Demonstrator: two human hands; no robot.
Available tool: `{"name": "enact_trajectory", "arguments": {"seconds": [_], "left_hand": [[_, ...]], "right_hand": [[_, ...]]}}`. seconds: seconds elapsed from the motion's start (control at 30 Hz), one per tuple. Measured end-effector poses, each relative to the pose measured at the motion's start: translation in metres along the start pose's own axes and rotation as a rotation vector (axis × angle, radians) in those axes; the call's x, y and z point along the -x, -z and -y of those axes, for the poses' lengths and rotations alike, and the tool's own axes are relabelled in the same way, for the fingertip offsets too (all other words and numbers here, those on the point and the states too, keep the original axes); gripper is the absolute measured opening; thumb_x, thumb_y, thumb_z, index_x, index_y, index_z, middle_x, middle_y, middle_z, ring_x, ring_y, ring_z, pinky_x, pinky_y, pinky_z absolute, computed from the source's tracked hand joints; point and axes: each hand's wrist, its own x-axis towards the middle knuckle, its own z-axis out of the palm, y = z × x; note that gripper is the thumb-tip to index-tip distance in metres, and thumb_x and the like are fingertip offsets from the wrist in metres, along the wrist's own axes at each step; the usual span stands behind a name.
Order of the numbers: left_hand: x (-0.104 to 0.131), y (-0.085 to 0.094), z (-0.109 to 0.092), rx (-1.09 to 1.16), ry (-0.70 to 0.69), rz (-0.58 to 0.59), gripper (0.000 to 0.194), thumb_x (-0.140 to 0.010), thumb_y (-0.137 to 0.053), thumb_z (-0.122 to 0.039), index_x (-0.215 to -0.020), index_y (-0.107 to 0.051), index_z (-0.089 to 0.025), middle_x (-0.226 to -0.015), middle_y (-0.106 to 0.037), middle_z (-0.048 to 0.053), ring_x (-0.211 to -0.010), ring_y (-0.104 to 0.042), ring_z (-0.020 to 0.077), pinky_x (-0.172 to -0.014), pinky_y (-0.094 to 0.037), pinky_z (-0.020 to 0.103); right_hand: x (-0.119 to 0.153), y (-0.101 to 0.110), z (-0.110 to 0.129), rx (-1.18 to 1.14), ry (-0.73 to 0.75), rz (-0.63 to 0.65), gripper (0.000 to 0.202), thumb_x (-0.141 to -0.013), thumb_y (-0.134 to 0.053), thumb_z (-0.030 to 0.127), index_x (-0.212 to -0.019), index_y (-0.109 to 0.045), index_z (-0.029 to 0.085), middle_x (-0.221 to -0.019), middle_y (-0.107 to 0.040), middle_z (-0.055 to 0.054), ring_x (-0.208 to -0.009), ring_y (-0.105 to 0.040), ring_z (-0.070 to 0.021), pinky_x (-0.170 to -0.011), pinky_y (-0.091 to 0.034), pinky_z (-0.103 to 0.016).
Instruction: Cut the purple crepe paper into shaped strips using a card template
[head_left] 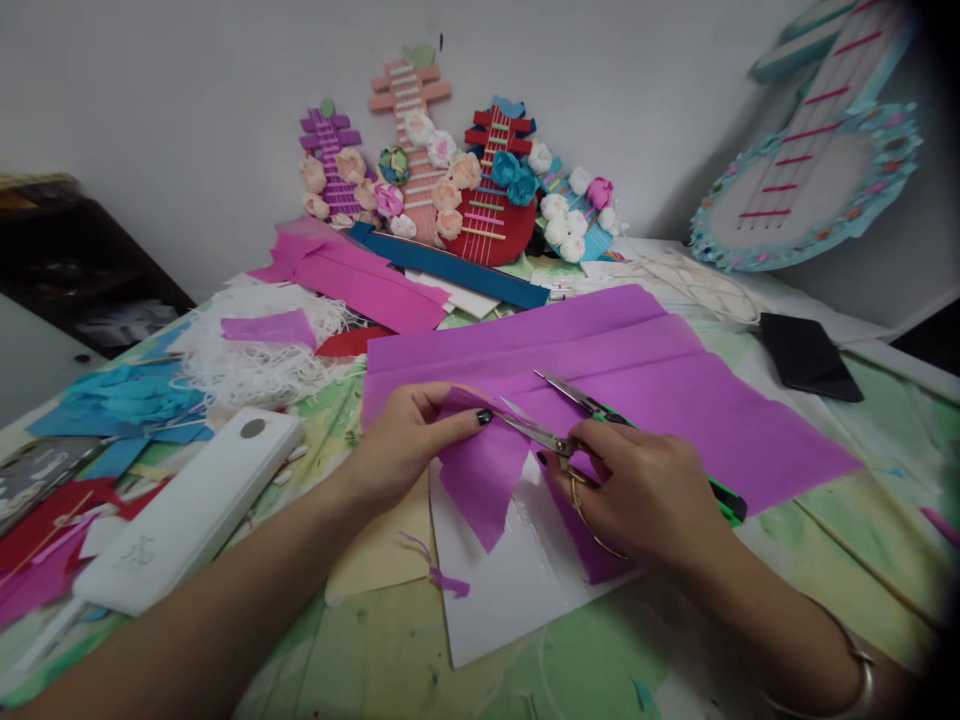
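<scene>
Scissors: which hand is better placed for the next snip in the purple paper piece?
The right hand, I'd judge: it holds the scissors, their blades parted at the purple paper piece. The left hand is pinching that piece, its thumb close to the blade tips.

Left hand (405,440) pinches purple paper (484,490) between thumb and fingers. Right hand (649,490) grips scissors (553,441) by handle loops; blades parted, at paper beside left thumb. Utility knife (733,504), partly hidden behind right hand, lies on large purple sheet (750,430). White board (502,610) below held paper. White oblong device (195,510) left of hands. Flower-trimmed model instruments (491,238) along wall (187,120).
</scene>
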Motion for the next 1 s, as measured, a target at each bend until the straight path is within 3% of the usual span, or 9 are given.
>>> {"name": "enact_trajectory", "arguments": {"seconds": [0.17,0.53,1.0], "left_hand": [[0.0018,-0.0029,0.0012,0.057,0.022,0.034,0.014,-0.075,-0.069,-0.018,-0.087,-0.075,-0.017,-0.086,-0.072,0.004,-0.077,-0.064,0.0132,-0.072,-0.048,0.022],[0.0012,-0.0026,0.0042,0.1,0.046,0.039,0.013,-0.073,-0.071,-0.018,-0.085,-0.076,-0.017,-0.081,-0.072,0.004,-0.073,-0.062,0.012,-0.067,-0.047,0.02],[0.0034,-0.0046,0.0059,0.087,0.062,0.049,0.013,-0.074,-0.071,-0.018,-0.086,-0.075,-0.018,-0.082,-0.072,0.003,-0.075,-0.063,0.0128,-0.07,-0.049,0.022]], "right_hand": [[0.0003,-0.0008,0.0006,0.02,0.026,-0.034,0.017,-0.077,-0.06,0.033,-0.069,-0.061,0.019,-0.053,-0.057,0.002,-0.047,-0.051,-0.0124,-0.049,-0.019,-0.026],[0.0001,0.0007,-0.0013,0.147,0.101,-0.129,0.019,-0.079,-0.055,0.029,-0.064,-0.061,0.018,-0.053,-0.058,0.001,-0.047,-0.048,-0.0112,-0.048,-0.019,-0.028],[0.0004,-0.0007,0.0002,0.143,0.111,-0.141,0.02,-0.079,-0.056,0.03,-0.064,-0.061,0.018,-0.053,-0.059,0.001,-0.045,-0.048,-0.0113,-0.047,-0.019,-0.027]]}}
